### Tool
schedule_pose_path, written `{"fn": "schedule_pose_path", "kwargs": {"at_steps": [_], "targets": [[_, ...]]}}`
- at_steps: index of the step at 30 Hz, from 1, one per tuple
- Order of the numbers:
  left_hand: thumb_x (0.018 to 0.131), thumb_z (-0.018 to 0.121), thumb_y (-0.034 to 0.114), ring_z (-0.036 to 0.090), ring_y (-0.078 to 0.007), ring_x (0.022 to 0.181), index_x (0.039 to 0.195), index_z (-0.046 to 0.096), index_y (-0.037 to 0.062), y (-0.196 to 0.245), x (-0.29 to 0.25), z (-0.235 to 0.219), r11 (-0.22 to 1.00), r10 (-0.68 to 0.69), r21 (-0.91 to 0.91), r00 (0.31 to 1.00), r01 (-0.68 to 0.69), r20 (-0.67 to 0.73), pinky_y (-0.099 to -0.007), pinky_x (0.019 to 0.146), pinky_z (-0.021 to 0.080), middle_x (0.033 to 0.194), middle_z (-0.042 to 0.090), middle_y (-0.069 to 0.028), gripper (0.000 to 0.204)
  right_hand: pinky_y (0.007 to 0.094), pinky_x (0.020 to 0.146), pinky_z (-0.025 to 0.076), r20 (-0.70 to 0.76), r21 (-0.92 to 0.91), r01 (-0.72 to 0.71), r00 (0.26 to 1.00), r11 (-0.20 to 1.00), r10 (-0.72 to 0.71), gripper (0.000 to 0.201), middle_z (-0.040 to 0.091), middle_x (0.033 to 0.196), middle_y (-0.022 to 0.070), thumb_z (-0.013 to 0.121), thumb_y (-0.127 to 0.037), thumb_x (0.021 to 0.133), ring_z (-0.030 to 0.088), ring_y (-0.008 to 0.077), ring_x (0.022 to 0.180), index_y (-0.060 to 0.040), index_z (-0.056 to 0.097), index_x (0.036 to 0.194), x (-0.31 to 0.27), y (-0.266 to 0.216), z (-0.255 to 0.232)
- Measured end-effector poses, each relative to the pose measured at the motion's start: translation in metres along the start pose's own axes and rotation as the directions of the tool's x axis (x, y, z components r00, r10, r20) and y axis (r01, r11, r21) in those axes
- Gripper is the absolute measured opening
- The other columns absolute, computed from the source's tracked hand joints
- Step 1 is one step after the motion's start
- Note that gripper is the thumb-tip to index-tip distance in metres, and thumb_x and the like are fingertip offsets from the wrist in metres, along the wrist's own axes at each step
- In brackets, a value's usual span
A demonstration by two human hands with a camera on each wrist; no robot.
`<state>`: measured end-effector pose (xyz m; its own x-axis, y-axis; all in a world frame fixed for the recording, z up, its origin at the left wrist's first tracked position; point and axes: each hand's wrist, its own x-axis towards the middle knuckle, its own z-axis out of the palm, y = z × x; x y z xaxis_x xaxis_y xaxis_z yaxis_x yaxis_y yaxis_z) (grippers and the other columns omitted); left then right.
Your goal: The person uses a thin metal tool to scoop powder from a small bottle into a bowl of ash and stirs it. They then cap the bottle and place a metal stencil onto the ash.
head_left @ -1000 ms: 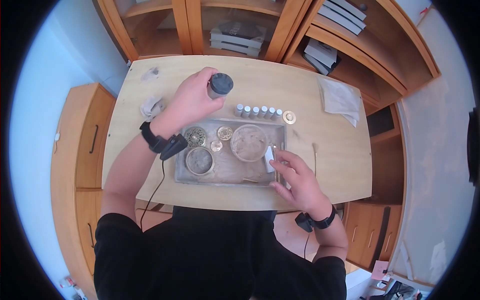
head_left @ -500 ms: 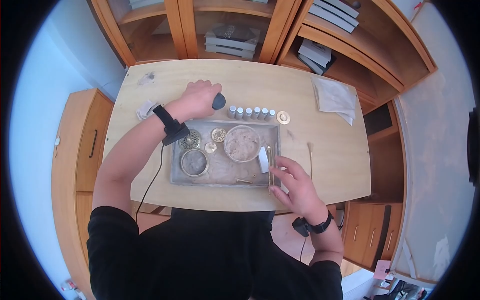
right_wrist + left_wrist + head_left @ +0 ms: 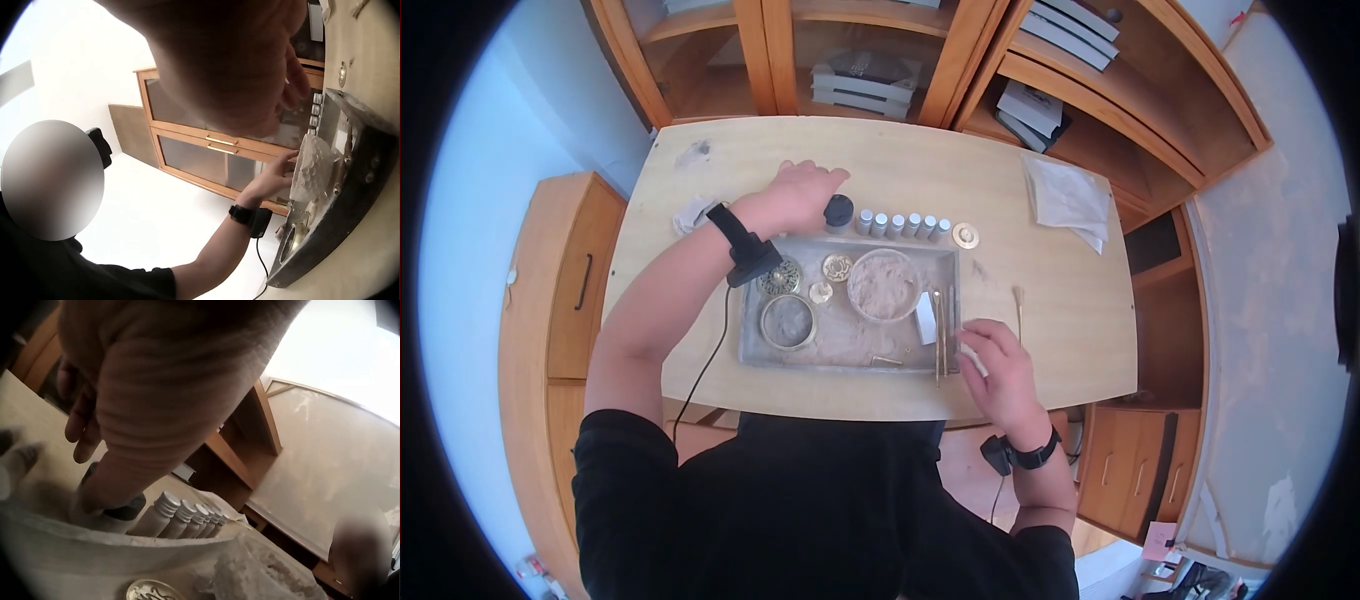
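Note:
On the table behind the tray stands a jar with a black lid [image 3: 838, 212], left of a row of several small silver-capped vials [image 3: 897, 226]. My left hand [image 3: 795, 197] is beside the jar, fingers stretched out off its lid; in the left wrist view the thumb is right at the jar [image 3: 128, 509]. My right hand [image 3: 1000, 372] hovers at the tray's right edge, fingers loosely bent with nothing between them. Nearest it in the grey tray [image 3: 830, 338] lie thin brass tools [image 3: 937, 350] and a white card [image 3: 925, 318]. A clear bowl [image 3: 884, 321] holds greyish powder.
Also in the tray are a brass ring-shaped container [image 3: 788, 348], an openwork brass lid [image 3: 780, 278] and small brass discs [image 3: 836, 267]. Around it lie a round brass piece [image 3: 965, 236], a brush [image 3: 1019, 305], a plastic bag [image 3: 1068, 192] and crumpled tissue [image 3: 692, 215].
My left hand has lowered the black-lidded jar to the table beside the vials and let go of it. My right hand has drawn slightly right, away from the brass tools.

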<state>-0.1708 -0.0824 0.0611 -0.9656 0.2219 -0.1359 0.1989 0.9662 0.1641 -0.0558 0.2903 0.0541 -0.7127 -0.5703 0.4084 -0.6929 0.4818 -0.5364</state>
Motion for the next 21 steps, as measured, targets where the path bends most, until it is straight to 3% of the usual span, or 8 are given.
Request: {"fn": "schedule_pose_path", "kwargs": {"at_steps": [2,5,8,11,14,17,20,21], "targets": [[0.080,0.077,0.014,0.063,-0.0347,0.118,0.135,0.063,0.0057,-0.003,-0.010,-0.004,0.999,0.020,-0.041,0.995,-0.024,-0.100,-0.0483,0.102,0.044,0.120,0.072,-0.0153,0.058,0.0348,0.068,0.057,-0.071,0.008,-0.119,0.990,0.993,0.120,0.014,0.072,0.094,0.0149,0.077,-0.001,0.089,0.070,0.0284,0.078,0.0012,0.073,0.103,-0.009,0.009,0.001],[0.083,0.076,0.015,0.064,-0.0345,0.114,0.126,0.067,0.0032,-0.003,-0.035,-0.005,0.989,0.038,-0.126,0.959,-0.076,-0.281,-0.0468,0.100,0.047,0.115,0.072,-0.0152,0.046,0.0354,0.059,0.052,-0.175,0.048,-0.258,0.949,0.965,0.262,0.007,0.067,0.073,0.0136,0.079,-0.002,0.087,0.066,0.0305,0.064,-0.0006,0.073,0.086,-0.009,0.010,0.005],[0.085,0.077,0.015,0.065,-0.0337,0.107,0.119,0.069,0.0013,-0.002,-0.066,-0.003,0.958,0.011,-0.252,0.893,-0.139,-0.451,-0.0437,0.095,0.051,0.109,0.072,-0.0152,0.038,0.0332,0.058,0.050,-0.172,0.088,-0.369,0.909,0.925,0.379,0.011,0.065,0.069,0.0134,0.081,-0.005,0.088,0.063,0.0284,0.059,-0.0008,0.072,0.082,-0.011,0.013,0.009],[0.086,0.079,0.012,0.067,-0.0288,0.098,0.117,0.068,0.0007,0.010,-0.100,0.014,0.895,-0.119,-0.418,0.817,-0.158,-0.564,-0.0392,0.088,0.054,0.104,0.071,-0.0133,0.034,0.0318,0.057,0.049,-0.113,-0.109,-0.352,0.934,0.930,0.340,0.007,0.060,0.062,0.0109,0.080,-0.004,0.088,0.058,0.0230,0.054,-0.0020,0.074,0.091,-0.014,0.025,0.010],[0.088,0.078,0.010,0.066,-0.0231,0.095,0.117,0.068,0.0009,0.021,-0.130,0.028,0.828,-0.227,-0.543,0.803,-0.138,-0.550,-0.0375,0.088,0.053,0.102,0.071,-0.0105,0.032,0.0315,0.059,0.051,-0.156,0.107,-0.491,0.851,0.865,0.502,0.016,0.063,0.073,0.0106,0.077,0.000,0.089,0.059,0.0183,0.062,-0.0019,0.074,0.105,-0.012,0.016,0.021],[0.088,0.077,0.007,0.065,-0.0184,0.093,0.117,0.068,0.0015,0.024,-0.153,0.042,0.775,-0.301,-0.617,0.779,-0.137,-0.551,-0.0343,0.085,0.051,0.102,0.072,-0.0078,0.031,0.0311,0.062,0.052,-0.247,0.207,-0.343,0.888,0.916,0.388,0.028,0.065,0.094,0.0124,0.074,0.003,0.089,0.063,0.0164,0.076,-0.0020,0.072,0.117,-0.007,-0.001,0.023],[0.089,0.075,0.003,0.063,-0.0155,0.092,0.118,0.068,0.0016,0.026,-0.171,0.053,0.743,-0.413,-0.667,0.745,-0.057,-0.524,-0.0309,0.082,0.048,0.102,0.072,-0.0063,0.030,0.0316,0.066,0.054,-0.180,0.229,-0.310,0.918,0.923,0.353,0.031,0.064,0.112,0.0138,0.074,0.005,0.088,0.064,0.0182,0.085,-0.0013,0.072,0.118,-0.020,0.004,0.027],[0.089,0.075,0.003,0.063,-0.0149,0.092,0.118,0.068,0.0017,0.024,-0.174,0.057,0.743,-0.439,-0.669,0.732,-0.031,-0.521,-0.0303,0.082,0.047,0.102,0.072,-0.0058,0.030,0.0322,0.068,0.054,-0.174,0.201,-0.292,0.929,0.935,0.328,0.030,0.065,0.109,0.0138,0.074,0.005,0.087,0.065,0.0199,0.085,-0.0012,0.073,0.117,-0.021,0.003,0.027]]}}
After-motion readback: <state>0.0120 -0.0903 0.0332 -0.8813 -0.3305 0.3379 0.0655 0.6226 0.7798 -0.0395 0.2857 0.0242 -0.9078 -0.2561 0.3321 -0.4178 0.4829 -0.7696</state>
